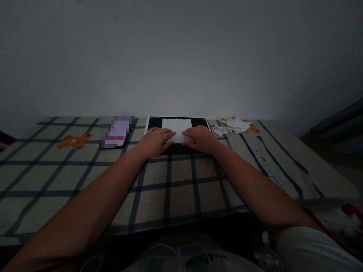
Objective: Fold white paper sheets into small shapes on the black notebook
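Note:
A white sheet of paper [176,126] lies on a black mat [154,122] at the far edge of the surface, close to the wall. My left hand [155,140] rests palm down on the paper's near left corner. Palm down as well, my right hand [201,138] covers the near right corner. Both hands press flat on the sheet, fingertips pointing toward each other. The paper shows a fold line down its middle.
A checked cloth [170,181] with orange bear prints covers the surface. A pile of small white paper pieces [232,125] sits right of the mat. A blurred rectangular item [117,132] lies to the left. A pale wall stands behind.

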{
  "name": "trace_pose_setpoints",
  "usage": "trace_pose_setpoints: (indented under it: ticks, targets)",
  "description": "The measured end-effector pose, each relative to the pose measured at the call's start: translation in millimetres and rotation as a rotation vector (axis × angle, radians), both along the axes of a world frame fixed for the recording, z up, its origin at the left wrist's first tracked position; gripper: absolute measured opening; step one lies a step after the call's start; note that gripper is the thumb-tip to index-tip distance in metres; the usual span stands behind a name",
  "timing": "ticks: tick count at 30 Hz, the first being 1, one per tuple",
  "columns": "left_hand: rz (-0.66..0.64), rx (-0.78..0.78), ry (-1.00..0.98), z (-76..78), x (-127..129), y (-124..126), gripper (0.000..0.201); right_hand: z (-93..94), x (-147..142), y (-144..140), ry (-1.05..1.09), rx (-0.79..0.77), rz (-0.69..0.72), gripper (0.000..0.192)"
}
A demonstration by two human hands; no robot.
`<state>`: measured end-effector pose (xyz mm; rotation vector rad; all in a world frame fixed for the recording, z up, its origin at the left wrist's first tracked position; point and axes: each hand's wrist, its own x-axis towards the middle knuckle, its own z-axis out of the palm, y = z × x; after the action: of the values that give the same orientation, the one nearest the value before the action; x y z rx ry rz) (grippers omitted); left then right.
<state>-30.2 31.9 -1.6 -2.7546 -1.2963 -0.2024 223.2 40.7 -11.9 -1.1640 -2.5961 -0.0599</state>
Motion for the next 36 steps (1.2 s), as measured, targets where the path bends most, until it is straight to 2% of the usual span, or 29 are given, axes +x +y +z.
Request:
trace_pose_setpoints:
  ticks: [3,8,11,20,29,36]
  targets:
    - [-0.026,0.009,-0.006,2.8,0.7,-1.9,0.055,0.9,-0.5,-0.8,-0.016,0.03,0.039,0.056]
    - [-0.054,0.012,-0.011,0.8,-1.5,-1.0,0.05,-4.6,0.3,3.5,0.032,0.04,0.086,0.041]
    - [-0.064,0.017,-0.026,-2.5,-3.1,0.7,0.049,-5.5,0.5,3.9,0.043,0.01,0.087,0.039]
    - [0.046,-0.073,-0.014,3.1,-3.5,-0.9,0.07,0.3,2.5,-0.5,0.044,-0.107,0.03,0.059]
    - [0.004,-0.048,-0.035,1.5,-6.0,-0.5,0.07,-1.6,4.1,0.4,0.054,-0.062,0.058,0.035]
    - [-0.044,-0.015,-0.09,1.9,-8.0,1.4,0.063,5.5,2.5,-3.4,0.031,-0.049,0.044,0.037]
